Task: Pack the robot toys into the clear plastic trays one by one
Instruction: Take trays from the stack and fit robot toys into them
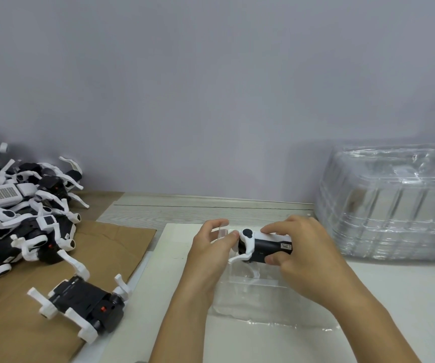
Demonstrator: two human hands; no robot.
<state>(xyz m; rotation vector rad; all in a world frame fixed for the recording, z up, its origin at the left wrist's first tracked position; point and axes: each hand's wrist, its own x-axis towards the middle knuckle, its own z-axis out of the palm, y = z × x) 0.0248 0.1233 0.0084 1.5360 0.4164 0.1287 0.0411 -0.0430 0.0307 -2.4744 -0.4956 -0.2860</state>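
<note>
Forearms in from bottom edge, both reaching to frame centre. Right hand (308,255) curled round a black-and-white robot toy (261,246), fingers over the top, thumb underneath on the near side. Toy held just above a clear plastic tray (266,297), white legs hanging toward it; contact with tray not clear. Left hand (210,247) pinched a clear plastic part at the toy's left end, thumb tip against the toy's white shoulder. Tray sat on a white sheet (174,258) on the table (185,208), lower centre.

Lower left: one loose robot toy (85,305) on its back on brown cardboard (111,242), white legs splayed. Left edge, mid-height: pile of robot toys (25,205), heaped and tangled, partly on the cardboard, count not readable. Right side, mid-height: stack of clear trays (389,203), nested, just beside the right hand and well apart from the pile. Plain grey wall (211,87) filled the upper half.
</note>
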